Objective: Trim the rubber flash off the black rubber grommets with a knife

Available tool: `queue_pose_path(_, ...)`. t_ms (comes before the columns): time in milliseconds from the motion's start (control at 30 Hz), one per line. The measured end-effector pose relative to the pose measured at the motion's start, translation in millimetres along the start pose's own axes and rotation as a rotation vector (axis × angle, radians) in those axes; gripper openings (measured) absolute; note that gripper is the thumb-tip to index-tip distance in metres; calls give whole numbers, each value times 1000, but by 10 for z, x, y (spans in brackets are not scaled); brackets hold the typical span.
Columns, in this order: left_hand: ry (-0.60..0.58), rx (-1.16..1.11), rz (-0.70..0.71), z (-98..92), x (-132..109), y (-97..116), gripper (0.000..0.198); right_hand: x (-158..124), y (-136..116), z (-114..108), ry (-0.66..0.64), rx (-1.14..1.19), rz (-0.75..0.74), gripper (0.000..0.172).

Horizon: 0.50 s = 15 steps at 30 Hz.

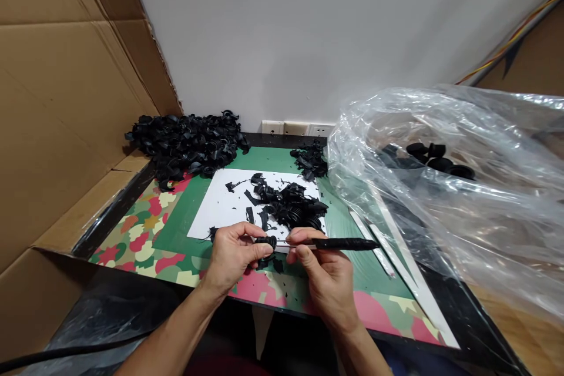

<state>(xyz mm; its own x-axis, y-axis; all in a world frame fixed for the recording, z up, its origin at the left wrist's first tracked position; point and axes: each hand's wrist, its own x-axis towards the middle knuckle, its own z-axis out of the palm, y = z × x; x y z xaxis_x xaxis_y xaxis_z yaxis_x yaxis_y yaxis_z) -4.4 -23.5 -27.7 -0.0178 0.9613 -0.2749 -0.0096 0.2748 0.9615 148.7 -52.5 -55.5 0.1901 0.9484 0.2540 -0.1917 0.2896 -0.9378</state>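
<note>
My left hand (235, 255) pinches a small black ribbed rubber part (265, 241) between thumb and fingers. My right hand (328, 270) is closed around a slim tool with a black-wrapped handle (346, 244). Its thin metal end points left toward the rubber part; whether it is a blade or a tweezer tip I cannot make out. Just beyond both hands, a heap of black ribbed pieces and scraps (291, 205) lies on a white sheet (207, 211). More black scraps (267, 263) sit beneath my hands at the sheet's near edge.
A large pile of black rubber pieces (189, 144) stands at the back left, a smaller scrap pile (311, 160) at the back. On the right, a clear plastic bag (396, 111) holds black cups (438, 164). Thin white-and-black sticks (374, 244) lie nearby. Cardboard (66, 100) walls the left side.
</note>
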Motion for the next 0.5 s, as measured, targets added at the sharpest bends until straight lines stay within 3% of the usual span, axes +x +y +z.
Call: queue_pose_path(500, -32, 7, 71, 37, -24, 8, 18, 1, 64, 45, -94, -193, -253, 10)
